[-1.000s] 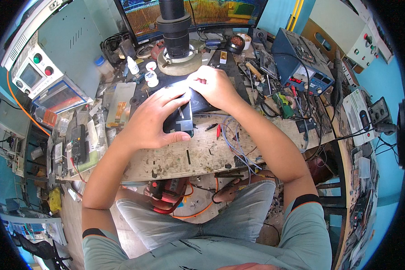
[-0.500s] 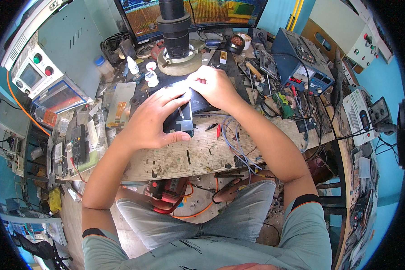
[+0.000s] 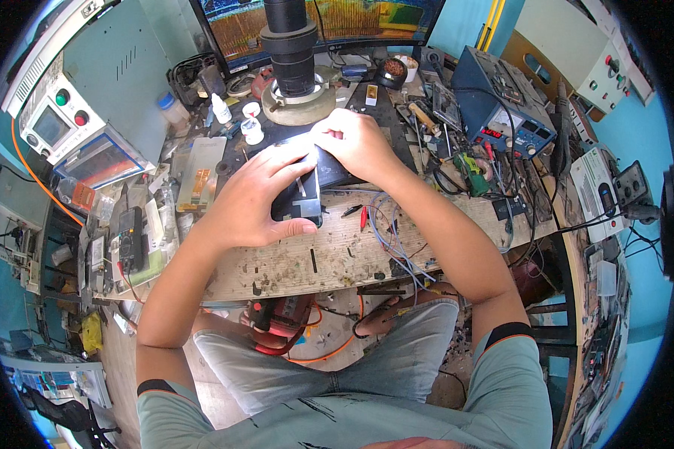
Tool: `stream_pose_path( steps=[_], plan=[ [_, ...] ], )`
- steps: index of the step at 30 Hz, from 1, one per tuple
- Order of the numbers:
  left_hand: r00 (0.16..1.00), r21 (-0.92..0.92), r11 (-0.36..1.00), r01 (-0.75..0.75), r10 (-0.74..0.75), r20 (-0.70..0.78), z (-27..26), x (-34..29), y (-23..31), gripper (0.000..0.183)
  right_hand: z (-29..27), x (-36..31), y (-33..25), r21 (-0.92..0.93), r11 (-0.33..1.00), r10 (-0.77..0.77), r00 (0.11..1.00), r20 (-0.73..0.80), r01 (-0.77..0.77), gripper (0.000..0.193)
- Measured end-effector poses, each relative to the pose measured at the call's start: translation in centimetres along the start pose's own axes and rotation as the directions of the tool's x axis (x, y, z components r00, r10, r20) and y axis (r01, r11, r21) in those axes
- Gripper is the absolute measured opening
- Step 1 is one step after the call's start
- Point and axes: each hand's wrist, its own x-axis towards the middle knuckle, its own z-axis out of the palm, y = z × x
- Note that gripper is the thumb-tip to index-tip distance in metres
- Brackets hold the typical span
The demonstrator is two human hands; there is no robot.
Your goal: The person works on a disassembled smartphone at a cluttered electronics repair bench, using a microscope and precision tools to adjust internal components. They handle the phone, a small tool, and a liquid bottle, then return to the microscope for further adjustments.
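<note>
A dark, slim phone-like panel (image 3: 305, 203) with grey patches lies on the bench in front of the microscope. My left hand (image 3: 256, 196) spans it, fingers over its far part and thumb against its near end, holding it in place. At the far end, under bright light, my right hand (image 3: 354, 146) has its fingertips pinched together beside the left fingers. Whatever sits in that pinch is hidden. Under the right wrist lies another dark flat piece (image 3: 332, 172). The microscope (image 3: 290, 67) stands just beyond both hands.
Small bottles (image 3: 221, 109) and a clear jar (image 3: 252, 132) stand left of the microscope. A blue power supply (image 3: 505, 112) and loose tools (image 3: 424, 120) occupy the right. Thin wires (image 3: 397, 243) with red and black clips run over the front edge. A monitor (image 3: 352, 26) is behind.
Both hands and the panel keep the same position. The red readout on the blue power supply looks different from before.
</note>
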Motion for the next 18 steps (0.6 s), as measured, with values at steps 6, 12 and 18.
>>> stream_pose_path(
  steps=[6,12,18],
  plan=[
    [1.000,0.007,1.000,-0.013,0.013,-0.016,0.15,-0.03,-0.14,0.097,-0.08,-0.01,-0.22,-0.008,1.000,0.002,1.000,0.004,-0.002,0.022],
    [1.000,0.017,1.000,-0.004,0.004,-0.005,0.10,-0.04,-0.08,0.097,-0.09,-0.05,-0.16,-0.004,1.000,0.004,1.000,-0.001,-0.004,0.021],
    [1.000,-0.004,1.000,0.013,-0.013,0.007,-0.03,0.03,0.11,0.096,0.03,0.03,0.12,-0.008,1.000,-0.008,1.000,0.000,0.008,0.020]
  ],
)
